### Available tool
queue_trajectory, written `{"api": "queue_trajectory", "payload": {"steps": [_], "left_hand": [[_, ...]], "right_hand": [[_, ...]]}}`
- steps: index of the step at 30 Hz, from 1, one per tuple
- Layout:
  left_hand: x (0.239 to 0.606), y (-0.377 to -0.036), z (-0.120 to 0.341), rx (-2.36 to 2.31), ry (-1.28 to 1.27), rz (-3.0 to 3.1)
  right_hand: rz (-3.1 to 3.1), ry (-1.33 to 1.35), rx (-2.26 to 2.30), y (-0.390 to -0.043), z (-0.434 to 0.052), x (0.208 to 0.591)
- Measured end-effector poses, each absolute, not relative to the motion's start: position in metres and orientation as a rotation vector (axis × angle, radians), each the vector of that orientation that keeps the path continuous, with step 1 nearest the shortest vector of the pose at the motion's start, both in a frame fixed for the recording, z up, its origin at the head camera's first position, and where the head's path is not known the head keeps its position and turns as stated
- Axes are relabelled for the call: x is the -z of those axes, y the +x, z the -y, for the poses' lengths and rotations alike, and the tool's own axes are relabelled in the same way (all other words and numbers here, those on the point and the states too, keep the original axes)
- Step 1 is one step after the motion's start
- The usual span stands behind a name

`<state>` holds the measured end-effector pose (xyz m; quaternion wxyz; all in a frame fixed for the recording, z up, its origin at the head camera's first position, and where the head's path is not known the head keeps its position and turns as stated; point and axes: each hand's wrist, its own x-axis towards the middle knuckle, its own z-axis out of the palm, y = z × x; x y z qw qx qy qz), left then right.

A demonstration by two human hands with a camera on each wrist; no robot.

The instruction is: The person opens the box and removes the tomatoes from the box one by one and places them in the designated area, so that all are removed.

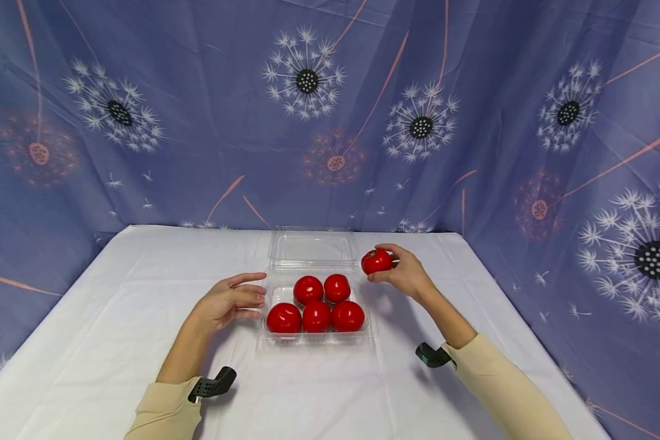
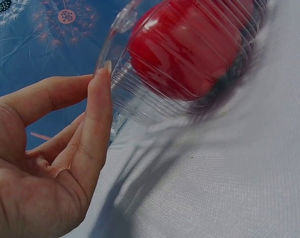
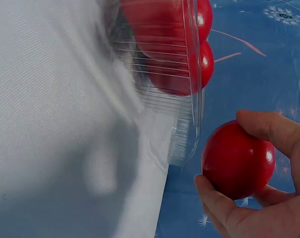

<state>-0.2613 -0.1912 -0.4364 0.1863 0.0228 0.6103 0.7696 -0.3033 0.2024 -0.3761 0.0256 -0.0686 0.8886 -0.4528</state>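
Observation:
A clear plastic clamshell box (image 1: pixel 315 335) lies open on the white table, its lid (image 1: pixel 313 249) folded back. Several red tomatoes (image 1: pixel 316 316) sit in the tray. My right hand (image 1: pixel 398 272) grips one more red tomato (image 1: pixel 376 261) just right of the box, above the table; in the right wrist view the tomato (image 3: pixel 237 159) sits between thumb and fingers beside the box wall (image 3: pixel 184 134). My left hand (image 1: pixel 232 299) is relaxed at the box's left side, fingers straight. In the left wrist view a fingertip (image 2: pixel 106 69) is at the box rim (image 2: pixel 121 29); contact is unclear.
A white cloth (image 1: pixel 115 318) covers the table, with bare room left and right of the box. A blue dandelion-print curtain (image 1: pixel 198 110) closes off the back and both sides. The table's far edge runs just behind the lid.

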Motion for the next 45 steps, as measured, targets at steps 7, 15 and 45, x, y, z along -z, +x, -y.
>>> {"api": "queue_trajectory", "payload": {"steps": [7,15,45], "left_hand": [[0.436,-0.262,0.193,-2.171,0.065,-1.72],[0.437,-0.264,0.191,-2.163,0.043,-1.735],[0.44,-0.263,0.192,-2.166,0.073,-1.71]], "right_hand": [[-2.802,-0.196,1.395,-0.306,-0.206,0.377],[-2.836,-0.158,1.37,-0.305,-0.214,0.379],[-2.857,0.019,1.369,-0.316,-0.23,0.401]]}}
